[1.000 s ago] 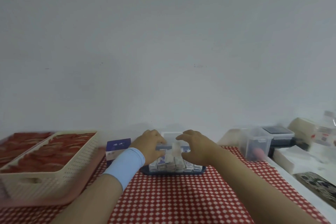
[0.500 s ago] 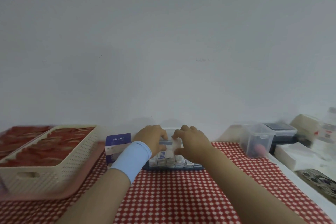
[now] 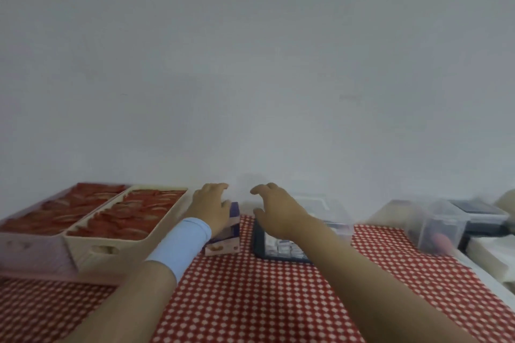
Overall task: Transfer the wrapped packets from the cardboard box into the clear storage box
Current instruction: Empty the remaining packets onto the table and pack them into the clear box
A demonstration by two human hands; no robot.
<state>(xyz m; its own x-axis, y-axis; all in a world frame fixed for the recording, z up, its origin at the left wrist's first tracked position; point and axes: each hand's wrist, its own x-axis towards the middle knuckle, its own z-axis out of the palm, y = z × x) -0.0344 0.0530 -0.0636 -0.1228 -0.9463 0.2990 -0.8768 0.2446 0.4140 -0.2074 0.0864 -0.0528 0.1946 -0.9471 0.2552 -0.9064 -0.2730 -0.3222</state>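
Head view: both hands are out over the red-and-white checked tablecloth (image 3: 250, 292), close to the wall. The left hand (image 3: 211, 209), with a light blue wristband (image 3: 181, 245) on its wrist, is over the top of the small purple cardboard box (image 3: 225, 242). Its fingers are loosely curved with nothing between them, and motion blur hides whether the palm touches the box. The right hand (image 3: 276, 211) hangs just above the clear storage box (image 3: 335, 220), fingers spread and gently bent, thumb apart, holding nothing. The two boxes stand just beside each other, cardboard on the left, clear on the right. Inside the clear one, a row of white wrapped packets (image 3: 281, 246) stands packed against the near wall. No packet shows in the cardboard box from here. Far left, a cream perforated basket (image 3: 92, 245) is filled with red pieces. Off to the right, blurred clear containers (image 3: 440, 227).
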